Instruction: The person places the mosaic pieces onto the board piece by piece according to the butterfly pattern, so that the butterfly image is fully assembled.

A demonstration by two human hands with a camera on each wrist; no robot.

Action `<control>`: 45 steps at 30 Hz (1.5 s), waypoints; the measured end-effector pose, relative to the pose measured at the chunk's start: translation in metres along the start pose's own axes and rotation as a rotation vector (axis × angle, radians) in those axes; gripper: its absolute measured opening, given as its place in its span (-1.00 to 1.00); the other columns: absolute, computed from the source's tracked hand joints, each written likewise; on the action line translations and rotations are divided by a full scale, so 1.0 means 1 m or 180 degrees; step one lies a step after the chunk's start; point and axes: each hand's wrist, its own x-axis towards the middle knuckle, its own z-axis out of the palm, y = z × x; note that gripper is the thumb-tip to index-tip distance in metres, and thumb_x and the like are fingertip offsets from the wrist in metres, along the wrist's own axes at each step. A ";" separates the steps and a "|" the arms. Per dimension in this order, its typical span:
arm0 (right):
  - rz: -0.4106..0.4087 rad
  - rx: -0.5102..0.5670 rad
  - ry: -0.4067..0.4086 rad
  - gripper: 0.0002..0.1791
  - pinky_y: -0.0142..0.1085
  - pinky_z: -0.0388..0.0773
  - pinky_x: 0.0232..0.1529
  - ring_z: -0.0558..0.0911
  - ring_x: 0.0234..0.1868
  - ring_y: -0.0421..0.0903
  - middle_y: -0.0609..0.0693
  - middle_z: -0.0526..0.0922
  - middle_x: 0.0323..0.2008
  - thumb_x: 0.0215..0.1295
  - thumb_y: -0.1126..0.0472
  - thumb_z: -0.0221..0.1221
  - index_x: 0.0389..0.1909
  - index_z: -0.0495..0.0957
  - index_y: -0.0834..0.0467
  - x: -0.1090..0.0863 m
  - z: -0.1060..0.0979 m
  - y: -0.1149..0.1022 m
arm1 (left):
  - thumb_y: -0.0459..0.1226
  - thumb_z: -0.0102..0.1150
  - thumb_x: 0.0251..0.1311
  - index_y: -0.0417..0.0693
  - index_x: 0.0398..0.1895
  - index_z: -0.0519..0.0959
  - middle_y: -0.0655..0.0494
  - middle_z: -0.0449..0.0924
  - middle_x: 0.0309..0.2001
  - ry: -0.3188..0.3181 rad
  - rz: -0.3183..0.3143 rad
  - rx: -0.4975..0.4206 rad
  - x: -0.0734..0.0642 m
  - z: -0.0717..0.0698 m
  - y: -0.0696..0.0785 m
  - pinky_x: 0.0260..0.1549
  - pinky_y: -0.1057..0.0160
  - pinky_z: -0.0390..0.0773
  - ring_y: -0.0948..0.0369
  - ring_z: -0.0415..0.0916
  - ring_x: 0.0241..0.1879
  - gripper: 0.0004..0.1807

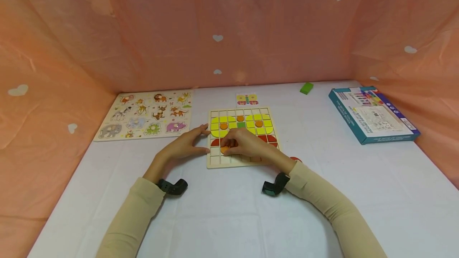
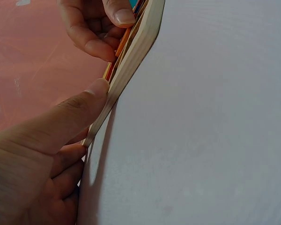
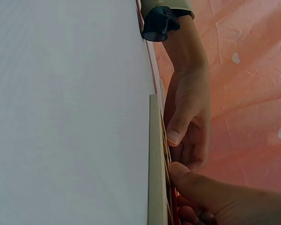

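A wooden grid board (image 1: 215, 161) lies on the table, holding yellow pieces (image 1: 266, 129), red pieces (image 1: 271, 138), several orange discs (image 1: 259, 124) and a green square (image 1: 241, 124). My right hand (image 1: 245, 142) pinches an orange disc (image 1: 224, 150) between thumb and fingers over the board's lower left cells. Part of the board is hidden under that hand. At the board's left edge is my left hand (image 1: 186, 144), its fingers spread loosely. In the left wrist view, the left thumb (image 2: 91, 96) touches the board's side.
Behind the board lies a small card (image 1: 246, 99) with a butterfly pattern. An animal puzzle (image 1: 107, 136) is at the left, a teal box (image 1: 380, 136) at the right. Green pieces (image 1: 306, 88) lie toward the back. A red piece (image 1: 295, 159) shows beside my right forearm.
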 end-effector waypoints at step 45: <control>0.0447 -0.0049 0.0300 -0.64 -0.44 0.46 -0.24 0.43 -0.25 -0.20 -0.13 0.53 -0.22 0.03 0.05 0.37 -0.17 0.55 0.09 -0.167 -0.058 0.054 | -0.01 0.28 0.08 -0.02 0.34 0.27 0.12 -0.05 0.46 0.0033 -0.0179 0.0010 -0.001 0.001 0.001 0.38 0.00 -0.09 0.08 -0.18 0.45 -0.24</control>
